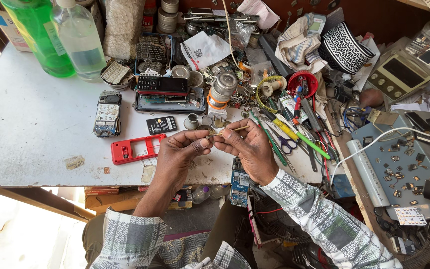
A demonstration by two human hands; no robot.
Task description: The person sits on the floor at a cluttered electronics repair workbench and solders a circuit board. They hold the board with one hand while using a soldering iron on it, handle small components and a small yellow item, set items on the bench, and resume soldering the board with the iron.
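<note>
Thin stick [235, 129], pale wood-coloured, pinched at one end by the right hand [247, 147], its free end pointing right and slightly up, above the counter [31, 134] near the front edge

Head view, centre: left hand [182, 149] and right hand meet fingertip to fingertip over the counter; left grip clenched thumb-to-forefinger on a very small part, too small to identify; right grip grasping the thin stick btw thumb and fingers. Both sleeves checked, grey-white

Head view, left of hands: red phone frame [136, 148] flat on the counter, just beside the left hand; black battery [161, 124] above it; opened phone w/ bare circuit board [108, 113] further left; dark keypad phone [162, 84] resting on a flat tablet-like device [170, 103]. Back left corner: green bottle [38, 35] and clear bottle [80, 37], upright, touching or nearly so

Head view, right of hands: scissors [287, 144], green-handled tool [314, 144] and yellow-handled screwdriver [285, 129] lying in a loose heap of tools, near the right hand. Red round lid [303, 82] and black-white patterned cap [344, 47] further back. Blue mat [399, 159] at right w/ small chips scattered on it

Head view, below counter edge: blue circuit board [240, 187] under the right wrist, hanging or held past the edge; cannot tell which
</note>
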